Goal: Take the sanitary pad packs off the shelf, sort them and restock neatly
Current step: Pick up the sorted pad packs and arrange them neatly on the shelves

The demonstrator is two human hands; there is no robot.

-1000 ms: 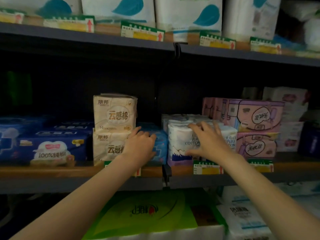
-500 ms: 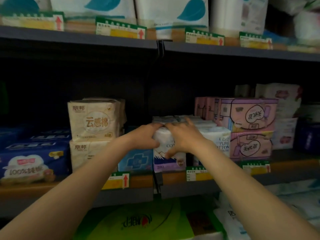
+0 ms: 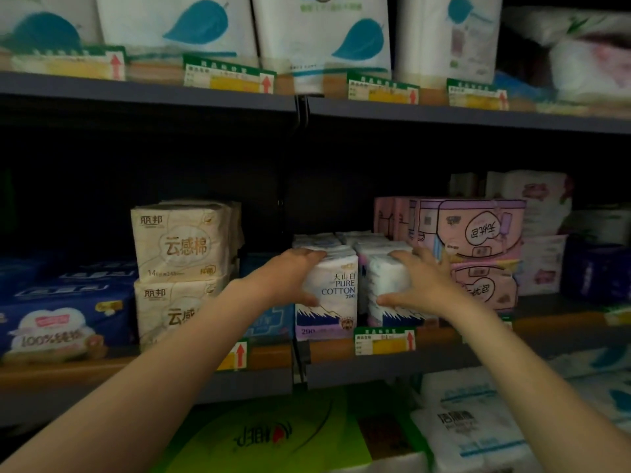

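Risk right now is the neighbouring rows toppling if I yank these out too fast. My left hand [image 3: 296, 278] grips the "Pure Cotton" pad pack [image 3: 329, 295], my right hand [image 3: 420, 283] grips the white pack beside it [image 3: 387, 279], both upright at the middle shelf [image 3: 444, 361] front, soft, squishy wrappers.

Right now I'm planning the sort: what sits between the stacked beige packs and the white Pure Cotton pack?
In the head view, a light blue pack sits between the beige packs and the Pure Cotton pack, partly hidden by the left hand.
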